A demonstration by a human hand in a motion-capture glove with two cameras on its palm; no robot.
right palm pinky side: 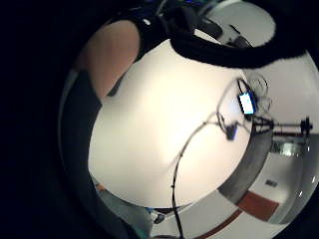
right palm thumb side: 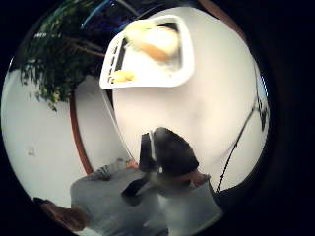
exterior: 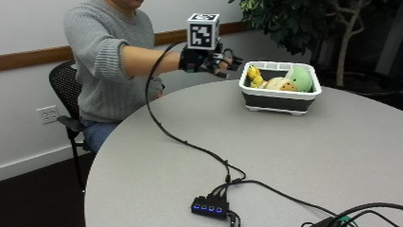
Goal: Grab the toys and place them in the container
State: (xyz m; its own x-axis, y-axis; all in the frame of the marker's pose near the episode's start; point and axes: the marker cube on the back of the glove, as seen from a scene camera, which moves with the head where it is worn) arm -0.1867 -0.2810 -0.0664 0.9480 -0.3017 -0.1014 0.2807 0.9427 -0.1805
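The person in the grey sweater [exterior: 104,56] sits on the black chair [exterior: 63,90], arm stretched out over the round table [exterior: 264,156]. The gloved right hand [exterior: 207,60] hangs above the table edge, fingers loosely curled and holding nothing. Just beyond the fingertips and a little lower stands the white container [exterior: 280,97] with its dark lower band. Inside it, past the hand, lie the toys: a yellow one [exterior: 254,75] against the wall nearest the hand, and a green-and-tan plush [exterior: 291,80] beside it. From the thumb-side palm view the container [right palm thumb side: 184,64] sits off from the palm, both toys in it.
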